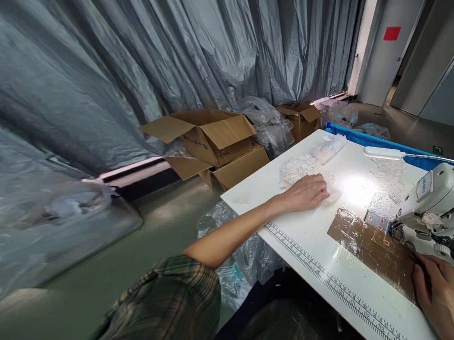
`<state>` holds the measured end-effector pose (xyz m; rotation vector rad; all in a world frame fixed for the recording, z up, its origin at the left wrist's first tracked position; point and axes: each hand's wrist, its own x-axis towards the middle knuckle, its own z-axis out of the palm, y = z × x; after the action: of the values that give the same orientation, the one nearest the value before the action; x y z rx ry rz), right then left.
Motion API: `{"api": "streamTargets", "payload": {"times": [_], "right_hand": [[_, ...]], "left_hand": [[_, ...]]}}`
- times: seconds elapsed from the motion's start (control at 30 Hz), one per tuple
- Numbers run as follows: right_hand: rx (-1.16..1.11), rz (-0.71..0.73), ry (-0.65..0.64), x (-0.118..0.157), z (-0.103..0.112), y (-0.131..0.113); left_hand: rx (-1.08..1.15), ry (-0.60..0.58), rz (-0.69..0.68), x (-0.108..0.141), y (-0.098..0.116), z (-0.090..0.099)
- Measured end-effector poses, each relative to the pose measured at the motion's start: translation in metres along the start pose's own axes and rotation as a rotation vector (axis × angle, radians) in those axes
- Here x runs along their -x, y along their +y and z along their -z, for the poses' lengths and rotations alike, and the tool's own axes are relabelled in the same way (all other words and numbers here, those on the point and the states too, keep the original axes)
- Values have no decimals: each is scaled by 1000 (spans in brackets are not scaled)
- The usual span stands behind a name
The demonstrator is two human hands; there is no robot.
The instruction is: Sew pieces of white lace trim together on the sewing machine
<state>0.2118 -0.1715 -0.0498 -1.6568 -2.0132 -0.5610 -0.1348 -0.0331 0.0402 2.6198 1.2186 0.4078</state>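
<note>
The left hand (306, 192) has its fingers curled in close together, with the tips down by the white lace (297, 171) on the table (308, 231) — I cannot tell if they pinch any of it. The left arm reaches straight out over the table edge, palm down. The right hand (445, 293) is bent at the near end of the brown board (369, 249), by the sewing machine (424, 196) — its grip is too hidden to tell.
</note>
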Motion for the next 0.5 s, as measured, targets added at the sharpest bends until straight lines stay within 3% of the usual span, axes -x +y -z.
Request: {"api": "streamTargets", "payload": {"times": [0.1,0.17,0.33,0.5], "right_hand": [[-10,-5,-2,-2,3,-3],[-28,-33,-20,-4,5,-5],[-44,-83,-50,-3,7,-3],[-75,-73,-143,0,6,5]], "left_hand": [[249,-78,-209,-5,20,1],[284,-93,-273,-12,28,-5],[176,-116,-201,-28,33,-34],[140,-37,-161,-24,37,-51]]}}
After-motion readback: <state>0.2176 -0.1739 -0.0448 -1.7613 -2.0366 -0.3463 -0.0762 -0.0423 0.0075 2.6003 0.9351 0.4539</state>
